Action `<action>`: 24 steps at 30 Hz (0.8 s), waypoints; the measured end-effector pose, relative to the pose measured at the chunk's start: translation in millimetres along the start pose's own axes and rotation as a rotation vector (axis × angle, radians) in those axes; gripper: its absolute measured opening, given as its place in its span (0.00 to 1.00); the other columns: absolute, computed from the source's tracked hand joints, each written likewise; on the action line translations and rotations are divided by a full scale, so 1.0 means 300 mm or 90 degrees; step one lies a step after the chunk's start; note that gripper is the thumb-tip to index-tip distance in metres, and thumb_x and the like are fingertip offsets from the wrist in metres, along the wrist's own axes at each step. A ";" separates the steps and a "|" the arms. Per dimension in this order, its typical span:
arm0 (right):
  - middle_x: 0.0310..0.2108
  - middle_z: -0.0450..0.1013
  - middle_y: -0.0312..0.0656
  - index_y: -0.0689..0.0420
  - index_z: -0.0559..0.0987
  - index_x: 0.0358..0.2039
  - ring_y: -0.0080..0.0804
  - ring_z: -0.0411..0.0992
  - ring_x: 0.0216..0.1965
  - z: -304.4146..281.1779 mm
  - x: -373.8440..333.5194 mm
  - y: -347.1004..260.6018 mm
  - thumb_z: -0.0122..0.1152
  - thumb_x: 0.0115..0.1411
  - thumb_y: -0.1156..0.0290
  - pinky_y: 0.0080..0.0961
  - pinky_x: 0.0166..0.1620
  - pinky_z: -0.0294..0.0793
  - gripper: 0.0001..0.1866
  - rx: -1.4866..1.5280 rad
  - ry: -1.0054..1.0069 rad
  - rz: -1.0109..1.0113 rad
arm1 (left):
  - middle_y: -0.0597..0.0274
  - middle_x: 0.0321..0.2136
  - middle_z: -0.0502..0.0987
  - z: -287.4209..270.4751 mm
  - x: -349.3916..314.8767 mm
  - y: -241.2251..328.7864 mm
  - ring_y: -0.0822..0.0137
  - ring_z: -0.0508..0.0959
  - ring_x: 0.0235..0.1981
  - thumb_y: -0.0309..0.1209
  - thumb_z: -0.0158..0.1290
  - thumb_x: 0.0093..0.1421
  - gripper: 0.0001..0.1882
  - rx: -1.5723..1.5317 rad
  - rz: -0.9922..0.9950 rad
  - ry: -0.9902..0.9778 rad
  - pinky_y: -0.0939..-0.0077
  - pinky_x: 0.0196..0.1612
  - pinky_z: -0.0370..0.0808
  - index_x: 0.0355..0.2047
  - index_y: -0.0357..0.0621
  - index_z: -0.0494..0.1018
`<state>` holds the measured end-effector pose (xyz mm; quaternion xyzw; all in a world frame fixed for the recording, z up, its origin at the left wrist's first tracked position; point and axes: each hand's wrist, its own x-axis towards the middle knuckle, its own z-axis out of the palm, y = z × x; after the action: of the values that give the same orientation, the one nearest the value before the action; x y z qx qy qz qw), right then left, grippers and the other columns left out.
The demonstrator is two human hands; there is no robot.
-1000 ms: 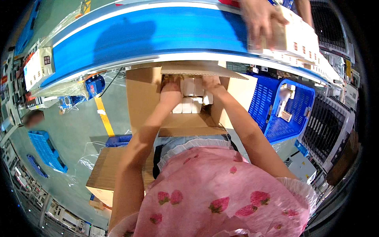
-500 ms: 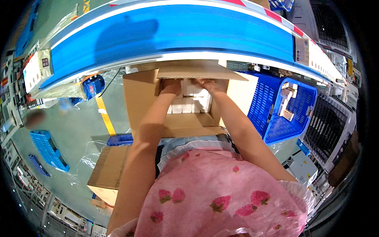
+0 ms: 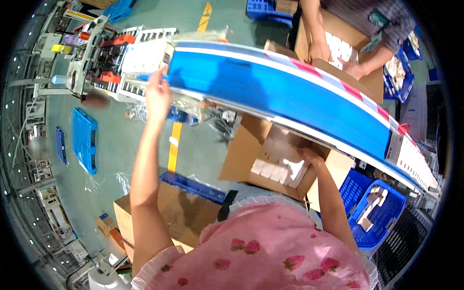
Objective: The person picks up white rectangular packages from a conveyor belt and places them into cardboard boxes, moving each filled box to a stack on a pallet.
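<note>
My left hand is stretched out over the left end of the blue conveyor belt. Its fingers are apart, at the near corner of a block of white small boxes. An open cardboard carton stands against the conveyor's near side. Several white small boxes stand in rows inside it. Over the carton's right part is my right hand, its fingers loosely extended above the white boxes with nothing visible in them. The far inside of the carton is in shadow.
Across the belt, a co-worker's hands are at another carton of white boxes. A blue crate with a few boxes stands right. More white boxes sit at the belt's right end. Flattened cardboard lies near my left arm.
My left hand has left the carton and swung left to the boxes at the belt's end. My right hand stays at the carton. The view has turned left.
</note>
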<state>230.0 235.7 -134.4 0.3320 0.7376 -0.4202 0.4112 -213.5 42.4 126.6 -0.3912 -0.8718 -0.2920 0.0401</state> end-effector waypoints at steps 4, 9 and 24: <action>0.38 0.67 0.54 0.59 0.70 0.39 0.49 0.64 0.41 -0.069 -0.190 -0.187 0.47 0.46 0.68 0.35 0.44 0.63 0.18 0.056 0.305 0.020 | 0.40 0.40 0.64 -0.087 0.258 -0.452 0.47 0.66 0.41 0.31 0.41 0.51 0.21 0.191 -0.096 0.084 0.64 0.44 0.63 0.45 0.34 0.60; 0.33 0.67 0.57 0.62 0.71 0.34 0.50 0.65 0.37 0.076 -0.289 -0.079 0.44 0.52 0.63 0.37 0.40 0.65 0.16 0.022 0.235 -0.017 | 0.42 0.35 0.69 0.029 0.402 -0.587 0.47 0.69 0.37 0.39 0.35 0.54 0.21 0.238 -0.240 -0.020 0.60 0.41 0.65 0.43 0.37 0.63; 0.38 0.64 0.42 0.56 0.66 0.42 0.29 0.63 0.38 0.188 -0.349 -0.125 0.52 0.49 0.56 0.23 0.38 0.62 0.23 0.293 -0.271 -0.006 | 0.41 0.34 0.69 0.303 0.316 -0.265 0.47 0.68 0.37 0.35 0.30 0.59 0.19 -0.010 0.106 -0.226 0.67 0.41 0.64 0.35 0.32 0.66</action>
<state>263.5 154.3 -46.0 0.3171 0.5220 -0.6383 0.4685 -320.6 112.5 41.7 -0.5075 -0.8275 -0.2209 -0.0937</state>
